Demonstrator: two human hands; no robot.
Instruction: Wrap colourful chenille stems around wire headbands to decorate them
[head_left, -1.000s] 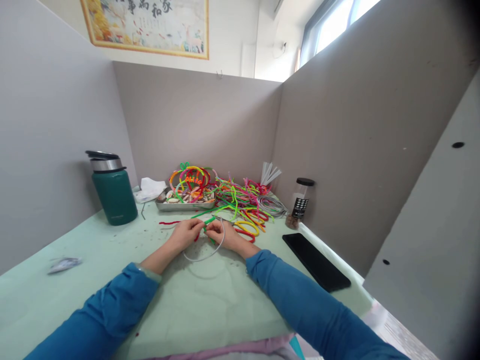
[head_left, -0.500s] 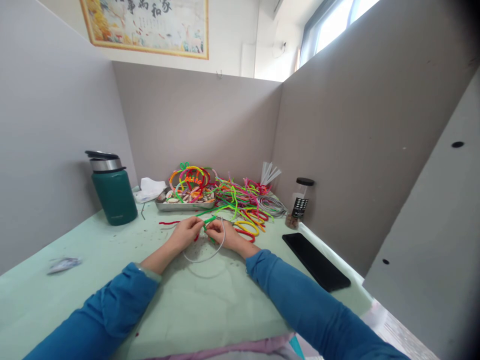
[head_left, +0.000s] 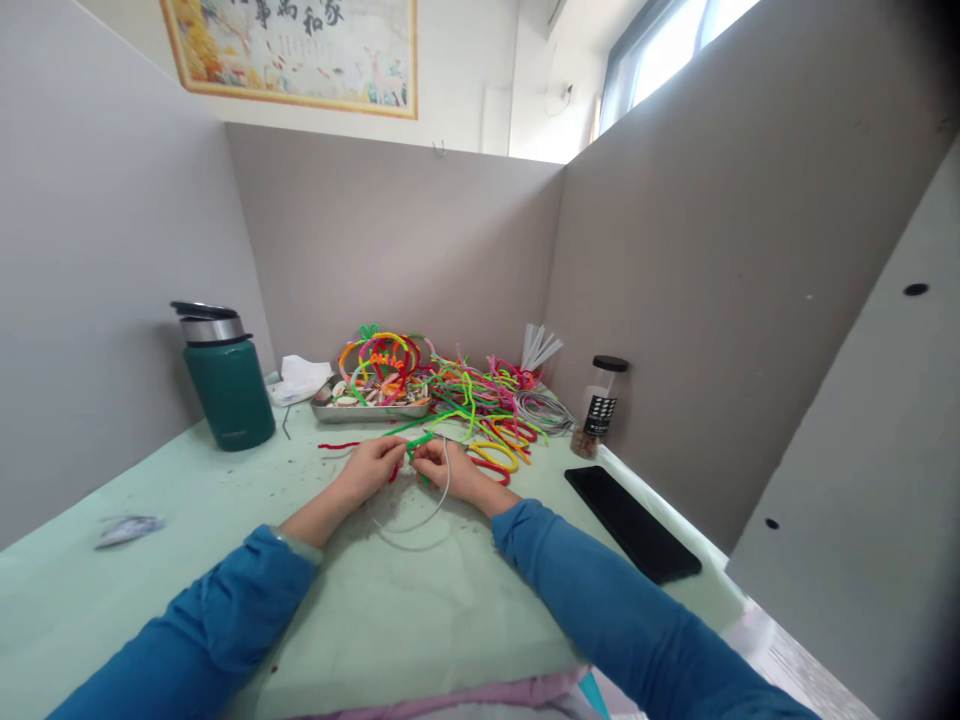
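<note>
My left hand [head_left: 373, 468] and my right hand [head_left: 450, 468] are close together over the table, both closed on a green pipe cleaner [head_left: 419, 441]. A bit of red pipe cleaner [head_left: 394, 472] shows under my left fingertips. From between the hands a thin grey wire [head_left: 415, 547] curves down in a loop and up past my right fingers. Scissors with yellow and red handles [head_left: 493, 459] lie just beyond my right hand. Where the wire meets the green piece is hidden by the fingers.
A metal tray [head_left: 371, 412] holds colourful rings and small pieces, beside a heap of pipe cleaners [head_left: 480, 388]. A green bottle [head_left: 229, 390] and white tissue [head_left: 300, 378] stand left. On the right are a jar [head_left: 598, 410], a wire coil [head_left: 541, 410] and a black phone [head_left: 632, 522].
The green pipe cleaner between my fingertips has shifted slightly, and the grey wire loop hangs a little differently. Both hands have hardly moved.
</note>
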